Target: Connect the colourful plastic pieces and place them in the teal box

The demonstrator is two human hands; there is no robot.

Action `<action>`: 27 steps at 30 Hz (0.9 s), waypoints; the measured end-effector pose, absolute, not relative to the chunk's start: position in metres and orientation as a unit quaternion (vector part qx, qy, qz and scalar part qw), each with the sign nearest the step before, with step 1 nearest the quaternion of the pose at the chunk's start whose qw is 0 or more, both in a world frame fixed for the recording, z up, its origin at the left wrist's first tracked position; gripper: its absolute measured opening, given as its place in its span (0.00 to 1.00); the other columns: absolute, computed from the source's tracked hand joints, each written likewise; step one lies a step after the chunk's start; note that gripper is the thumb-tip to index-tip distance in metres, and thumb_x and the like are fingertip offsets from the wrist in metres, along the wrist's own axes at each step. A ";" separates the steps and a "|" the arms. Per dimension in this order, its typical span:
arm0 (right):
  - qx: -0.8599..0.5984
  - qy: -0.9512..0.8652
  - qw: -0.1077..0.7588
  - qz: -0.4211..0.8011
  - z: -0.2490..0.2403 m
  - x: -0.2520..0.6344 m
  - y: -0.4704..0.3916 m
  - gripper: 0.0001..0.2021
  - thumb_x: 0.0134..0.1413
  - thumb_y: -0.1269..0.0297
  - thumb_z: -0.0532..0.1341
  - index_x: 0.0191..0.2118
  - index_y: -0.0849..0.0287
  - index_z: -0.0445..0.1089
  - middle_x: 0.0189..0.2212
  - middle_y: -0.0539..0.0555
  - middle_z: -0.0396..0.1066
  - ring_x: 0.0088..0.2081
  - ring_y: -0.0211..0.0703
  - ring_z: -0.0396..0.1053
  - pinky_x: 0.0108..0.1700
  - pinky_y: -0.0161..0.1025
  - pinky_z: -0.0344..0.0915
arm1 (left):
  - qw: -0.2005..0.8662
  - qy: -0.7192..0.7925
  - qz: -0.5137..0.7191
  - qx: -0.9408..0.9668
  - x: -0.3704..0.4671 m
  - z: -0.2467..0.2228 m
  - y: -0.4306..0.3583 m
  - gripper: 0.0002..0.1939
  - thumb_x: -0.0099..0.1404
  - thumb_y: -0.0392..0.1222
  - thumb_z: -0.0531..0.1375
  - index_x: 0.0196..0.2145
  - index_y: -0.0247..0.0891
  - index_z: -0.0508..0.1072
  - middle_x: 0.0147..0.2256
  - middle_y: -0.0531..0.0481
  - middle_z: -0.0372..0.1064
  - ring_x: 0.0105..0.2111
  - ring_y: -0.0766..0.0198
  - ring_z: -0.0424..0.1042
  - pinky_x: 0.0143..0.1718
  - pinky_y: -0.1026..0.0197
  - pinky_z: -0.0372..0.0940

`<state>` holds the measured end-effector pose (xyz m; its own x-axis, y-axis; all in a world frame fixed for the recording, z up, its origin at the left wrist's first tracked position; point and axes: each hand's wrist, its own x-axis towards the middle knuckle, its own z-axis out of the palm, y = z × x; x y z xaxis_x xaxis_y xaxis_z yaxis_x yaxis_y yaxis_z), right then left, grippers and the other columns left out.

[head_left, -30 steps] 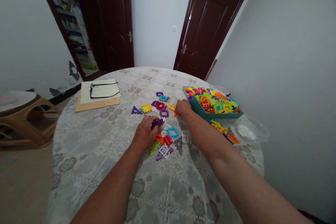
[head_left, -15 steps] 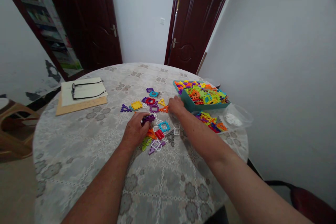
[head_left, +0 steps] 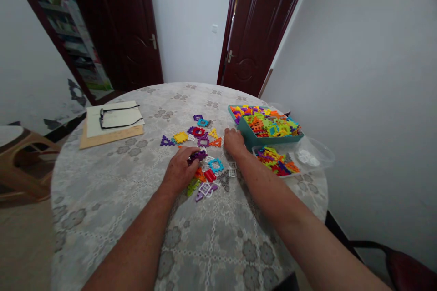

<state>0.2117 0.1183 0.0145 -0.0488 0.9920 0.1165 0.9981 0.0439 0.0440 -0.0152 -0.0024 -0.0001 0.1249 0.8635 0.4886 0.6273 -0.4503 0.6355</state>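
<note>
My left hand (head_left: 178,169) has its thumb and fingers closed round a dark purple notched plastic building piece (head_left: 198,156), low over the pile. By its thumb lie an orange piece (head_left: 200,174), a red piece (head_left: 210,175) and a blue square frame (head_left: 215,165). My right hand (head_left: 234,142) is low at the table, fingers curled down, just left of the teal box (head_left: 254,140). Its fingertips are hidden, so what they hold, if anything, does not show. An orange triangle (head_left: 215,142) lies a little left of it.
Loose pieces lie mid-table, among them a yellow square (head_left: 180,137) and a grey triangle (head_left: 224,179). A clear tray (head_left: 296,174) of pieces and a clear container (head_left: 322,157) with white bits stand right. Glasses (head_left: 119,126) rest on papers (head_left: 92,120) at left.
The view has shifted slightly, moving the scene a little to the right. My right hand has edged away from the orange triangle; more of the purple piece in my left hand shows.
</note>
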 end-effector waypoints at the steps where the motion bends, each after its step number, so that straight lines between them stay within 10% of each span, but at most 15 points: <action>1: -0.688 -0.723 0.026 -0.056 0.015 0.212 0.113 0.18 0.72 0.73 0.50 0.61 0.66 0.68 0.55 0.73 0.71 0.58 0.58 0.70 0.56 0.46 0.68 | 0.142 0.503 0.425 0.739 -0.015 0.000 -0.003 0.16 0.66 0.37 0.58 0.51 0.40 0.77 0.47 0.45 0.77 0.49 0.54 0.76 0.56 0.49 0.70; 13: -0.648 -0.760 0.027 -0.043 0.017 0.219 0.048 0.15 0.71 0.74 0.51 0.57 0.62 0.68 0.51 0.68 0.74 0.53 0.56 0.71 0.53 0.43 0.66 | 0.187 0.479 0.414 0.751 -0.012 0.007 -0.009 0.17 0.65 0.36 0.60 0.50 0.42 0.80 0.45 0.46 0.78 0.46 0.54 0.77 0.53 0.49 0.72; 27: -0.341 -0.834 0.311 0.302 0.034 0.221 0.018 0.10 0.57 0.71 0.57 0.43 0.54 0.70 0.35 0.46 0.71 0.37 0.41 0.67 0.42 0.35 0.62 | 0.269 0.476 0.372 0.750 -0.010 0.003 -0.014 0.35 0.66 0.35 0.59 0.70 0.45 0.64 0.51 0.45 0.77 0.48 0.56 0.77 0.55 0.49 0.71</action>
<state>0.2206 0.0183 0.0341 -0.5741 0.7569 0.3123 0.3823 0.5851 -0.7152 -0.0100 -0.0140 0.0032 0.2702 0.9140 0.3026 0.5132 -0.4026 0.7580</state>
